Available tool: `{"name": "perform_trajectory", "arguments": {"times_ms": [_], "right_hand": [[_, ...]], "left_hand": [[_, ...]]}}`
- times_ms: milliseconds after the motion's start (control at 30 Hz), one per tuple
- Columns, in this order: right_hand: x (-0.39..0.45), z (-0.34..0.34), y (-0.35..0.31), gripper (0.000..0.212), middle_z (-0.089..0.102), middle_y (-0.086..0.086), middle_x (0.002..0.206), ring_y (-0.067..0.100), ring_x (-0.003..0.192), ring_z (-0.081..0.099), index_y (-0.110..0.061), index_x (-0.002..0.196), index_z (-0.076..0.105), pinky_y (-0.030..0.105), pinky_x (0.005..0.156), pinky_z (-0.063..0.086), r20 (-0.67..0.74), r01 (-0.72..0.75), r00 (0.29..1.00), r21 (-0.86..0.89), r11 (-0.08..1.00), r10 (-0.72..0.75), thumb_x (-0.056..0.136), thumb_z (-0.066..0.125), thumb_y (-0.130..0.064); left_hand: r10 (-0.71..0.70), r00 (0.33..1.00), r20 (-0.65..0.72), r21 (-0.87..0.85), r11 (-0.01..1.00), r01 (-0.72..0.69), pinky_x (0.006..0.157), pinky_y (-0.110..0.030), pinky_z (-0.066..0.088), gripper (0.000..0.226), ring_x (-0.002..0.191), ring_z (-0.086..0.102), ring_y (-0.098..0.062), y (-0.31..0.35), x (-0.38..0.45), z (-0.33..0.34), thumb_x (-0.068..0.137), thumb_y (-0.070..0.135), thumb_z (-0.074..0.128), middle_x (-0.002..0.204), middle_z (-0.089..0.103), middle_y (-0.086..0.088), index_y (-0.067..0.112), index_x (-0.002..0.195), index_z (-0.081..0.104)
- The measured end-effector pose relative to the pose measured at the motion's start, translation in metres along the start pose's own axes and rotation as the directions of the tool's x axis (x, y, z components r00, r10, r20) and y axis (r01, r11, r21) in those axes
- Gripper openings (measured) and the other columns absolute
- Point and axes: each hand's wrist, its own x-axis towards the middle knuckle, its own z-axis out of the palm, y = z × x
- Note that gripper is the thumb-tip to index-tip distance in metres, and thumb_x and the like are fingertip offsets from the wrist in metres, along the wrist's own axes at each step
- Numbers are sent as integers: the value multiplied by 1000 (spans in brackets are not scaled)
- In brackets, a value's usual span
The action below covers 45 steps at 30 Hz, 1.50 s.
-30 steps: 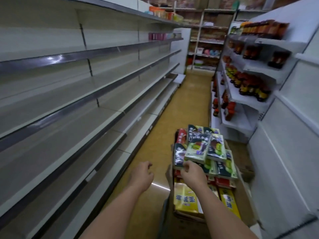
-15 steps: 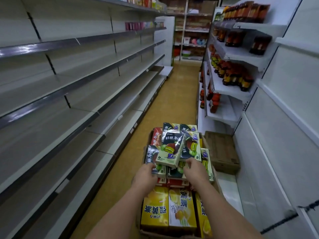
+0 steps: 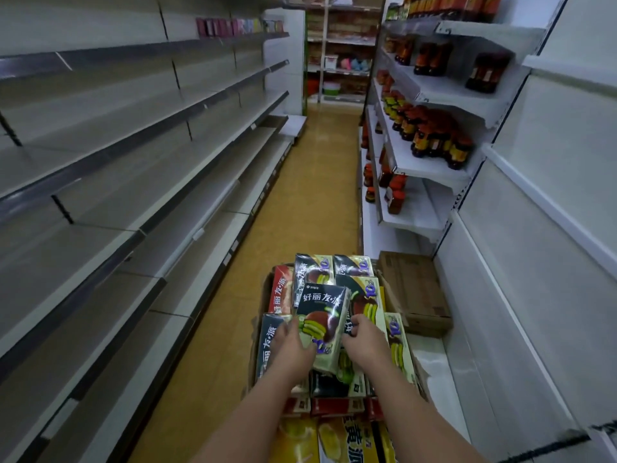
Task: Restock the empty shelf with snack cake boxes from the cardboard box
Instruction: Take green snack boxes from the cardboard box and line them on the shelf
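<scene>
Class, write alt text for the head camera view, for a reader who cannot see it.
Left hand and right hand grip a banana snack cake box above a cardboard box piled with more boxes. Empty shelves line the aisle's left side; sauce bottles fill the right.

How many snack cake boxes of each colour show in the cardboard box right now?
Dark boxes: at least 6, counting the one held up
Red boxes: 4
Yellow boxes: 3
Total: at least 13 showing; any buried underneath cannot be counted.
</scene>
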Motion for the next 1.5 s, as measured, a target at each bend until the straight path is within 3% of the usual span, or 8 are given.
{"name": "perform_trajectory", "arguments": {"times_ms": [233, 533, 733, 867, 967, 1167, 1300, 1500], "right_hand": [[33, 14, -2, 38, 60, 0, 98, 19, 82, 58, -16, 127, 45, 29, 63, 44, -24, -84, 996, 73, 994, 86, 92, 56, -27], [42, 20, -3, 15, 62, 5, 91, 19, 80, 60, -15, 94, 57, 37, 78, 53, 38, -172, 984, 470, 866, 175, 87, 63, -27], [25, 14, -14, 22, 62, 2, 99, 20, 92, 58, -18, 95, 61, 38, 84, 50, 156, -163, 984, 576, 801, 88, 100, 43, -30], [17, 5, -16, 19, 63, 6, 82, 16, 66, 55, -14, 88, 64, 30, 64, 49, 156, -116, 987, 567, 815, 33, 97, 47, -14], [16, 4, -18, 12, 64, 4, 100, 19, 79, 60, -16, 101, 61, 39, 76, 55, 72, -43, 997, 432, 901, 13, 93, 52, -13], [4, -13, -32, 71, 33, 7, 150, 30, 132, 40, -21, 150, 19, 43, 101, 42, -8, 4, 1000, 451, 892, -1, 91, 58, -24], [-12, -21, -46, 72, 47, 3, 136, 24, 113, 52, -30, 146, 28, 39, 87, 51, 175, 143, 963, 306, 941, -203, 83, 54, -6], [-31, -20, -59, 24, 60, 9, 108, 23, 95, 60, -13, 109, 54, 40, 82, 53, 326, 180, 887, 407, 895, -327, 91, 54, 3]], "left_hand": [[-164, 984, 74, -68, 983, 169, 116, -56, 15, 82, 147, 1, -35, 4, 33, 12, 91, 59, 45, 161, -6, -4, 36, 151, -7], [-165, 966, 200, -315, 922, 223, 113, -54, 25, 119, 144, 16, -34, 12, 31, 15, 52, 97, 37, 159, 13, -6, 38, 151, 9], [-101, 954, 282, -587, 768, 255, 106, -42, 34, 93, 134, 40, -29, 33, 5, 4, 79, 68, 56, 151, 36, -9, 17, 150, 24], [-133, 978, 158, -685, 699, 206, 85, -51, 55, 40, 91, 69, -32, 29, -9, -10, 83, 16, 68, 101, 71, -14, 14, 121, 56], [-148, 984, 99, -664, 726, 176, 68, -39, 58, 36, 82, 67, -32, 29, -24, -26, 84, -3, 54, 96, 67, -16, 17, 114, 54], [-156, 988, -19, -537, 835, 121, 70, -35, 54, 23, 83, 64, -23, 31, -51, -53, 80, 2, 55, 92, 65, -8, 14, 100, 58], [-114, 988, -102, -303, 950, 79, 69, -32, 54, 24, 81, 62, -16, 30, -65, -64, 76, 11, 58, 89, 64, -1, 21, 97, 60], [-138, 929, -343, -165, 983, 85, 83, -40, 53, 39, 93, 61, -13, 6, -88, -76, 79, 31, 62, 107, 62, 8, 32, 117, 53]]}}
